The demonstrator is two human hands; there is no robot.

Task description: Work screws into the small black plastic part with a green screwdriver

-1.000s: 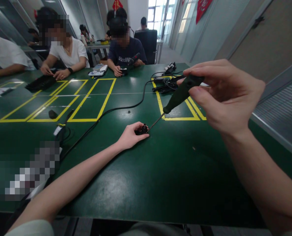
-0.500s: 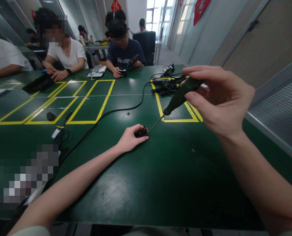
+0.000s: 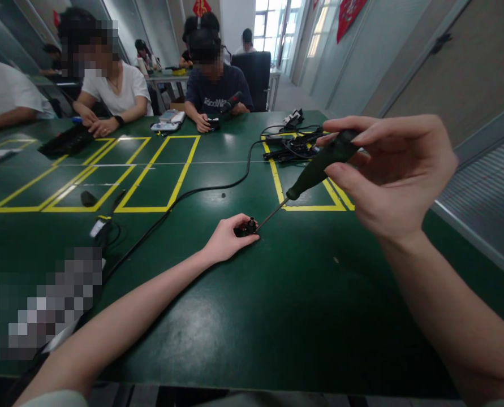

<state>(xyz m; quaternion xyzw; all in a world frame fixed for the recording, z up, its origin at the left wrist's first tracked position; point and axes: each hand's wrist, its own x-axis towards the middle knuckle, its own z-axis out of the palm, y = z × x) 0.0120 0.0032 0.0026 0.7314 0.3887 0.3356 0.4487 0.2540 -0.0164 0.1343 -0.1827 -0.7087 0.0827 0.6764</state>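
My left hand (image 3: 230, 238) rests on the green table (image 3: 277, 316), thumb and fingers closed around a small black part (image 3: 249, 226) with a short upright cylinder on it. What kind of part it is, I cannot make out. In my right hand (image 3: 398, 169) is a screwdriver (image 3: 315, 172) with a dark green handle, pinched near the handle's end by thumb and fingers. Its thin shaft slants down to the left, and the tip meets or nearly meets the right side of the black part.
A black cable (image 3: 192, 192) runs across the table left of my hands. Black parts and cords (image 3: 294, 148) lie piled beyond my right hand. Yellow tape (image 3: 150, 210) marks rectangles. A dark lump (image 3: 88, 198) sits at the left. Several people sit opposite, one holding a power tool (image 3: 232, 103).
My right hand has turned slightly, its knuckles shifting to the right, with the fingers placed differently on the screwdriver handle. The left hand keeps its hold on the black part.
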